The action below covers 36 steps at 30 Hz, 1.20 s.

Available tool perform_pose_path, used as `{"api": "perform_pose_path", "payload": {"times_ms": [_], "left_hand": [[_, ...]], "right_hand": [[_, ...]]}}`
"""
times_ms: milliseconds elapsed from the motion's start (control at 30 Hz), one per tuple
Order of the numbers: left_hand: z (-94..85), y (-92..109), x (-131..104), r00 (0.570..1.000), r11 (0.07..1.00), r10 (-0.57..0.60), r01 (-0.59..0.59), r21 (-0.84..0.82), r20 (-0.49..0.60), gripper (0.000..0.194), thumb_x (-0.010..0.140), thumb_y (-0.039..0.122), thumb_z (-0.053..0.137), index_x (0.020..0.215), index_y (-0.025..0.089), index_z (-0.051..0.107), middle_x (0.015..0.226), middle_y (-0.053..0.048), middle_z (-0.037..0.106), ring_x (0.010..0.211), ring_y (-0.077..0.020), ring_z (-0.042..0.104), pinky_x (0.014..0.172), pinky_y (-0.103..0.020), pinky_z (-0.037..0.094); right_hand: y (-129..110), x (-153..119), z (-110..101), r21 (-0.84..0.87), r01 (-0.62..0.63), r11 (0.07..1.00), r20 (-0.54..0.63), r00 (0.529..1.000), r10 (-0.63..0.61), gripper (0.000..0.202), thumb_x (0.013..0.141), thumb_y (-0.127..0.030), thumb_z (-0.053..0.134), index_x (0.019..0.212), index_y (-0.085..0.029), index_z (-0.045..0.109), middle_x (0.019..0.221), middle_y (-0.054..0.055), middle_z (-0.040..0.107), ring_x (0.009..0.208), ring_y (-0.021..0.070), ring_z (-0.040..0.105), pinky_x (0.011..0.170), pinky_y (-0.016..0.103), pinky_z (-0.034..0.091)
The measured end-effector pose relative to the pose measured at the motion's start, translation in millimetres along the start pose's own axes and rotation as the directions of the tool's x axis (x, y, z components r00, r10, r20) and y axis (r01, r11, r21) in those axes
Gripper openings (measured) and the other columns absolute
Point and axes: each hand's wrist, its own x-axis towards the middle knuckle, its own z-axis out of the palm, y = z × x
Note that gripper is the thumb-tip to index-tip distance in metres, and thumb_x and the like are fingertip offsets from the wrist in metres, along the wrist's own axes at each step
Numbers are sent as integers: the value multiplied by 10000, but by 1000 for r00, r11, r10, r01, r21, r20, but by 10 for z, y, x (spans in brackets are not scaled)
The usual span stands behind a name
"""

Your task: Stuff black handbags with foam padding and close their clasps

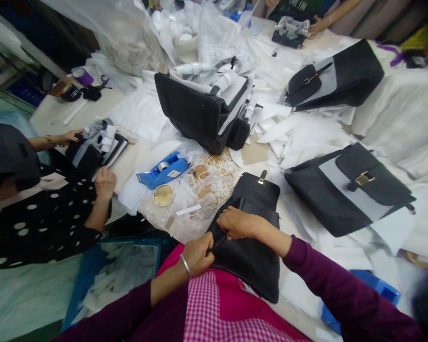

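A black bag [258, 256] lies at the table's front edge against the pink apron, its flap with a gold clasp folded open toward the far side. My left hand [197, 254], with a silver bangle at the wrist, pinches the bag's left edge. Close by, my right hand [237, 223] is closed on the black material near the bag's upper left side. The fingertips of both hands are partly hidden. Another black bag [356, 187] with a grey band and gold clasp lies to the right.
A large black bag [199, 111] stands mid-table. Nearby are a blue tape dispenser [166, 170], a round tin [163, 195] and a pile of white strings [217, 178]. One more bag [356, 76] lies at back right. A person [39, 209] works at left; another person's hand [318, 26] shows at the back.
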Motion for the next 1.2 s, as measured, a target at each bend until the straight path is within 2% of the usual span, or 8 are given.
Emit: {"api": "perform_pose_path", "payload": {"times_ms": [100, 200, 367, 500, 633, 833, 1033, 1200], "left_hand": [[-15, -18, 44, 999, 995, 29, -33, -91, -46, 215, 586, 94, 441, 688, 217, 297, 694, 23, 406, 648, -140, 367, 613, -276, 258], [-63, -69, 170, 999, 948, 5, -22, -319, -52, 193, 617, 144, 502, 711, 209, 347, 696, 29, 401, 663, -133, 382, 626, -265, 295], [-46, -160, 450, 993, 681, -50, 114, -723, 109, 339, 693, 462, 617, 726, 180, 433, 629, 44, 437, 579, -100, 395, 577, -246, 304], [68, -176, 545, 987, 572, -100, 163, -804, 129, 380, 600, 407, 712, 660, 180, 413, 549, 69, 412, 506, -72, 346, 521, -229, 241], [104, -162, 529, 993, 615, -115, 102, -782, 39, 332, 602, 340, 689, 661, 182, 402, 559, 74, 399, 528, -78, 351, 534, -226, 255], [60, -167, 494, 993, 751, -79, -1, -661, -91, 267, 688, 328, 585, 690, 206, 347, 588, 84, 306, 543, -89, 299, 541, -233, 246], [41, -150, 472, 974, 878, -42, -71, -474, -224, 166, 724, 236, 508, 685, 207, 349, 621, 67, 318, 592, -109, 321, 601, -251, 277], [39, -150, 492, 969, 892, -1, -111, -439, -248, 151, 725, 195, 478, 675, 208, 335, 648, 52, 333, 628, -120, 347, 623, -257, 294]], "right_hand": [[10, 71, 30, -9, -16, 1000, -49, 999, 16, 132, 741, -119, 619, 866, -160, 637, 915, 81, 655, 913, 214, 571, 837, 324, 381], [44, 96, 105, 32, -28, 999, -115, 993, 32, 182, 745, -87, 573, 908, -156, 619, 953, 95, 648, 953, 222, 564, 842, 334, 386], [61, 45, 291, 79, -21, 997, -285, 958, 43, 310, 758, -84, 548, 1060, -154, 560, 1075, 106, 605, 1082, 238, 491, 931, 391, 330], [88, -3, 232, 91, 1, 996, -291, 956, 26, 260, 739, -133, 616, 996, -154, 589, 1044, 97, 594, 1035, 229, 483, 869, 345, 345], [275, -21, -30, 189, 49, 981, -124, 992, -25, 201, 752, -338, 679, 882, -186, 658, 954, 65, 616, 997, 230, 497, 825, 328, 340], [518, 34, -337, 289, -87, 953, 52, 996, 75, 99, 741, -241, 692, 817, -184, 664, 891, 9, 651, 914, 182, 557, 929, 377, 264], [464, 88, -473, 180, -141, 974, 50, 990, 134, 163, 689, -205, 729, 819, -180, 634, 934, 36, 639, 1024, 229, 512, 926, 391, 278], [463, 91, -459, 114, -178, 977, 55, 983, 173, 188, 709, -193, 707, 873, -185, 615, 1069, 79, 595, 1096, 272, 447, 887, 415, 327]]}}
